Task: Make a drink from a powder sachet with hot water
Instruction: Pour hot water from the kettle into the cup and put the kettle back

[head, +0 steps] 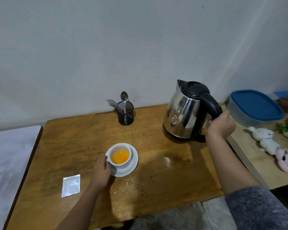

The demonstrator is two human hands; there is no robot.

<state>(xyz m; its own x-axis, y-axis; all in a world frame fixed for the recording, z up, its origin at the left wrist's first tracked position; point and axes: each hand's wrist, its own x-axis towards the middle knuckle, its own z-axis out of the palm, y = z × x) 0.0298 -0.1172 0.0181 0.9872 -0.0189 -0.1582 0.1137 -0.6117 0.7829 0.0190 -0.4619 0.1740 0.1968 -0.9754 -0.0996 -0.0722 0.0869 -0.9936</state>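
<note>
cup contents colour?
Bright orange-yellow, inside the white cup; shows best in the head view.

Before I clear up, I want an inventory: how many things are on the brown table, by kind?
Kettles: 1, the steel kettle, right hand on its handle
Cups: 1, the white cup, left hand at it
Saucers: 1, the saucer
Sachets: 1, the sachet
Cutlery holders: 1, the black mesh holder
Total: 5
</note>
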